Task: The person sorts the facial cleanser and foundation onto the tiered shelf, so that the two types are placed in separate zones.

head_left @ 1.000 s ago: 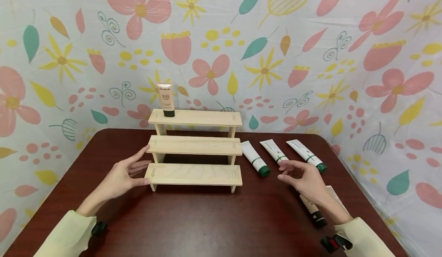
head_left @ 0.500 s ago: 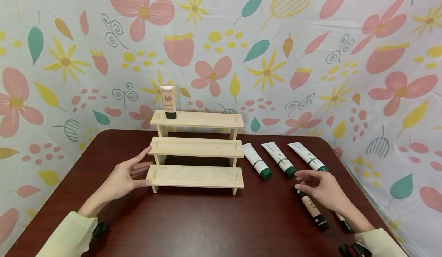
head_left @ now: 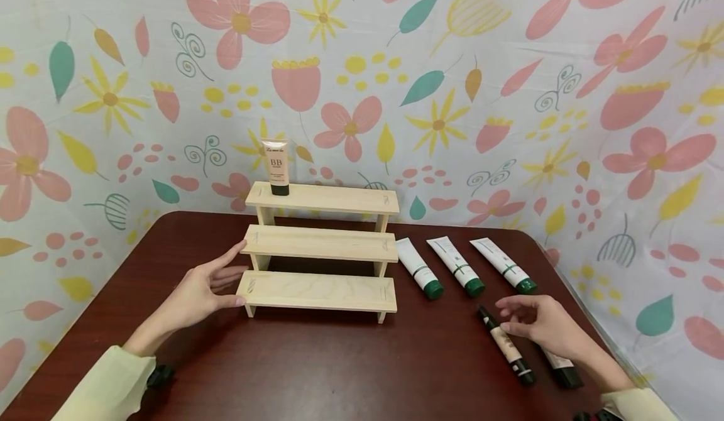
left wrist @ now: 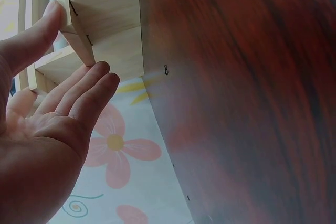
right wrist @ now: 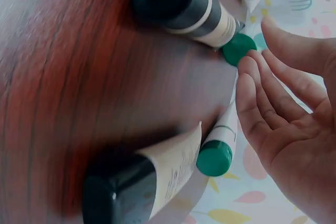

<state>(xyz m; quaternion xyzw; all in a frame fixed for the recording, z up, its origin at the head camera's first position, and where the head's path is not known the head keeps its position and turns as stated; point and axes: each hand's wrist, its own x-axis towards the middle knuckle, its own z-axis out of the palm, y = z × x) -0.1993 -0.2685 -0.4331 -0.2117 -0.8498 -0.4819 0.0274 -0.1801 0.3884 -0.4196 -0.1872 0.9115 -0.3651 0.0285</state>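
A three-tier wooden display stand (head_left: 319,292) stands on the table, and my left hand (head_left: 195,298) touches its left end. The thumb lies at the lowest tier and the index fingertip at the middle one, with fingers extended. On the top tier a BB cream tube (head_left: 276,168) stands upright on its black cap. My right hand (head_left: 545,328) is empty, fingers loosely bent, above two lying cosmetic tubes. One is a slim beige-and-black tube (head_left: 506,347) just left of the fingers; the other, a beige tube with black cap (right wrist: 173,169), is partly hidden under the hand in the head view.
Three white tubes with green caps lie right of the stand: a left one (head_left: 418,269), a middle one (head_left: 457,267) and a right one (head_left: 502,265). A flower-patterned cloth (head_left: 351,50) hangs behind the dark red-brown table (head_left: 339,364).
My right hand has moved right and toward me, from beside the middle white tube to over the beige tubes. The left hand stays at the stand.
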